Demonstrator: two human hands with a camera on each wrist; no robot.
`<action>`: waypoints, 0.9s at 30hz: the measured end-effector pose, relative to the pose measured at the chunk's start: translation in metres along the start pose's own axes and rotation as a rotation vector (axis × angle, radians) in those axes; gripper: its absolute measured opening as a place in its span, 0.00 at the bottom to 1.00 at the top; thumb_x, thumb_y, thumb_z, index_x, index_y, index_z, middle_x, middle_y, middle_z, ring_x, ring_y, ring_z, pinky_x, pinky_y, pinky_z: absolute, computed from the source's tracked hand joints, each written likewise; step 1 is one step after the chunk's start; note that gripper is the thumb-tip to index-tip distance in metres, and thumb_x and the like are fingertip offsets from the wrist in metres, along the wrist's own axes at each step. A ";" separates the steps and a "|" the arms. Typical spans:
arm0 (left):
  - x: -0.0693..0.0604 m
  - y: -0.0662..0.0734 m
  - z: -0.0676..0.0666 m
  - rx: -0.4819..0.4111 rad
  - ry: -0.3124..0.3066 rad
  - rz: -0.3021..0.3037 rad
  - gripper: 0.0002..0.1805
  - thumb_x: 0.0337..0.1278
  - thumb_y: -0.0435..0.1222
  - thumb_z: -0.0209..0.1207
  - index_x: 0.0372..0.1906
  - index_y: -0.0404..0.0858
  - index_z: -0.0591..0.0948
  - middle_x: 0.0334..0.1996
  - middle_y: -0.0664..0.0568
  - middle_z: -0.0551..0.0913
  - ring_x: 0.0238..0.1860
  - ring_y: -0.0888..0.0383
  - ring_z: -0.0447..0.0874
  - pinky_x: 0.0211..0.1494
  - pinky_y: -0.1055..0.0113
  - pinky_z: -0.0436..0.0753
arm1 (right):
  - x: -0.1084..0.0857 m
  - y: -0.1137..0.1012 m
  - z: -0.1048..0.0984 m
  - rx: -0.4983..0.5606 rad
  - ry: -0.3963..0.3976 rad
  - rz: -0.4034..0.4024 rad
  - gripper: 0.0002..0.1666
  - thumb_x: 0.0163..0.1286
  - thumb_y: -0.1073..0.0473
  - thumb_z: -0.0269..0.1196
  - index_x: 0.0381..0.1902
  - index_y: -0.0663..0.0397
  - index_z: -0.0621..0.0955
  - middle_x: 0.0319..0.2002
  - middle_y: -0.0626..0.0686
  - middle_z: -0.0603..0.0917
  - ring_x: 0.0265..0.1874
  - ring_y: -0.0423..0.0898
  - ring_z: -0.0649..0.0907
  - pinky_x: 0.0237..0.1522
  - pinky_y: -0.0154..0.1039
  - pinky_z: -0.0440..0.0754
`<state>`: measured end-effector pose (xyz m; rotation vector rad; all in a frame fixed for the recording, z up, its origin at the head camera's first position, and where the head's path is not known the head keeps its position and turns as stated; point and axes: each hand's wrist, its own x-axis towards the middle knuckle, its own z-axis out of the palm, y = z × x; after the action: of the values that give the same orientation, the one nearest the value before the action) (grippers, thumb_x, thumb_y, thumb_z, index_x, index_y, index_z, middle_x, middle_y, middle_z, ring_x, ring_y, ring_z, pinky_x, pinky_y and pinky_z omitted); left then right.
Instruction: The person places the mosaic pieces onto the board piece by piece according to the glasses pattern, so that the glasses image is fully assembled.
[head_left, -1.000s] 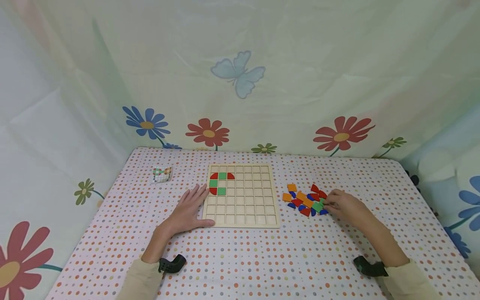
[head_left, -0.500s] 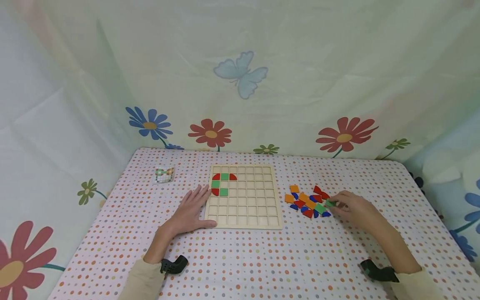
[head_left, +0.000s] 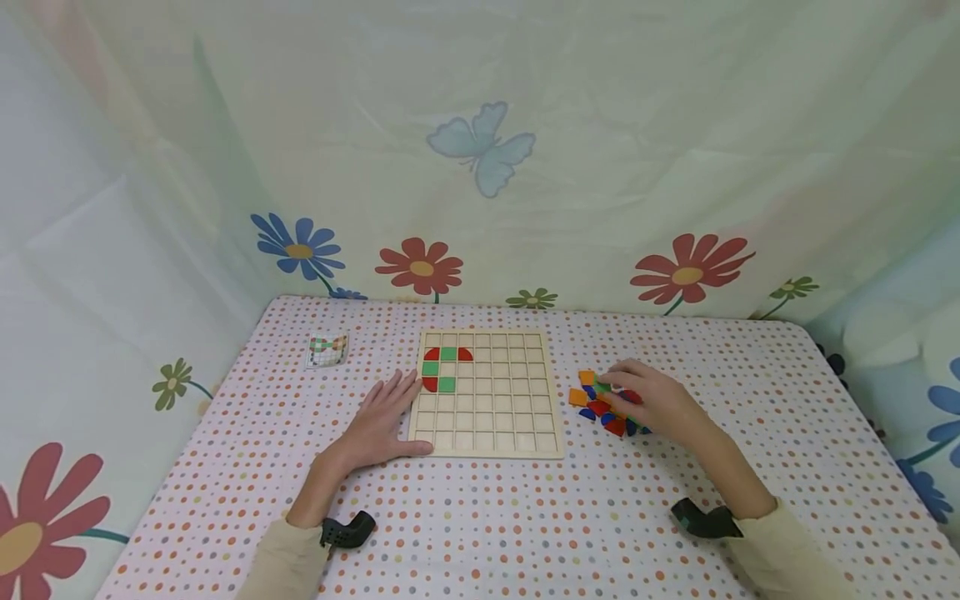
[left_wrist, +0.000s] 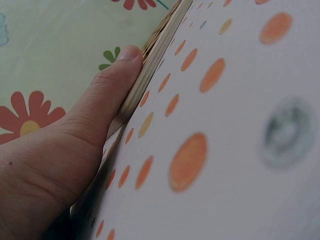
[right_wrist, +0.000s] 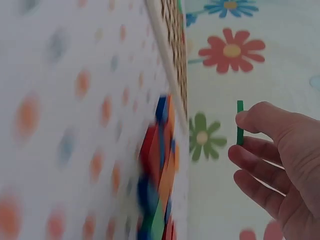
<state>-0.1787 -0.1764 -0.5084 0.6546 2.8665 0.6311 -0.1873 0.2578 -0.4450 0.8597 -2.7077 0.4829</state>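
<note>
A wooden grid board lies on the table, with red quarter-round pieces and green squares set in its upper-left cells. My left hand rests at the board's left edge, fingers spread and thumb on the lower-left corner. In the left wrist view the thumb lies against the board's rim. Over the pile of coloured pieces, my right hand pinches a green square between thumb and fingertips, raised off the table. The hand hides part of the pile.
A small card with a coloured grid pattern lies at the back left of the table. The dotted tablecloth reaches a flowered curtain behind. Orange, red, blue and green pieces lie in the pile, right of the board.
My right hand has picked the green square from the pile's right side and carried it left above the other pieces. The left hand has stayed at the board's edge.
</note>
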 end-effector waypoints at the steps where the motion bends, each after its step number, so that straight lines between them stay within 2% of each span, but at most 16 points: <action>1: 0.000 0.000 0.000 -0.003 0.004 0.006 0.60 0.46 0.68 0.61 0.78 0.43 0.50 0.79 0.51 0.44 0.80 0.47 0.38 0.79 0.43 0.44 | 0.007 -0.004 0.003 0.021 0.008 -0.033 0.16 0.56 0.64 0.72 0.44 0.55 0.86 0.41 0.54 0.83 0.32 0.46 0.82 0.29 0.36 0.83; 4: 0.000 0.001 0.000 -0.006 0.008 0.013 0.60 0.46 0.67 0.61 0.78 0.43 0.50 0.79 0.50 0.45 0.80 0.46 0.38 0.79 0.43 0.44 | 0.027 -0.018 0.013 0.074 0.024 -0.113 0.16 0.57 0.64 0.71 0.45 0.55 0.86 0.42 0.54 0.82 0.30 0.45 0.80 0.27 0.32 0.78; 7: -0.001 0.003 0.000 -0.006 0.012 0.021 0.59 0.46 0.67 0.61 0.77 0.41 0.51 0.79 0.49 0.46 0.80 0.45 0.39 0.78 0.42 0.45 | 0.049 -0.034 0.022 0.105 0.030 -0.190 0.15 0.57 0.65 0.71 0.44 0.56 0.87 0.40 0.54 0.82 0.31 0.44 0.80 0.28 0.33 0.78; 9: -0.001 0.003 0.000 -0.005 0.010 0.019 0.59 0.46 0.67 0.61 0.77 0.41 0.51 0.79 0.49 0.46 0.80 0.45 0.40 0.78 0.41 0.45 | 0.064 -0.044 0.029 0.112 0.012 -0.212 0.15 0.58 0.64 0.70 0.45 0.56 0.87 0.40 0.54 0.82 0.33 0.44 0.80 0.30 0.34 0.79; 14: 0.000 0.003 0.001 0.001 0.005 0.010 0.60 0.46 0.67 0.61 0.78 0.42 0.50 0.79 0.50 0.46 0.80 0.46 0.39 0.78 0.42 0.45 | 0.095 -0.063 0.048 0.156 -0.097 -0.228 0.14 0.62 0.64 0.68 0.47 0.57 0.87 0.41 0.54 0.82 0.36 0.44 0.81 0.35 0.34 0.81; 18: 0.000 0.002 0.001 0.012 -0.004 -0.001 0.60 0.46 0.68 0.60 0.78 0.43 0.49 0.79 0.50 0.45 0.80 0.46 0.39 0.78 0.42 0.45 | 0.114 -0.073 0.066 0.142 -0.165 -0.251 0.13 0.65 0.62 0.66 0.47 0.55 0.87 0.42 0.53 0.83 0.36 0.44 0.81 0.35 0.32 0.81; 27: 0.000 0.003 -0.001 0.021 -0.013 -0.009 0.60 0.46 0.69 0.60 0.78 0.43 0.49 0.79 0.50 0.44 0.80 0.46 0.38 0.78 0.42 0.44 | 0.140 -0.082 0.094 0.074 -0.180 -0.240 0.11 0.66 0.58 0.66 0.44 0.52 0.88 0.41 0.50 0.84 0.37 0.42 0.81 0.37 0.32 0.81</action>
<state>-0.1785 -0.1747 -0.5061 0.6463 2.8662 0.5935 -0.2624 0.0875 -0.4640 1.2869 -2.7072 0.4749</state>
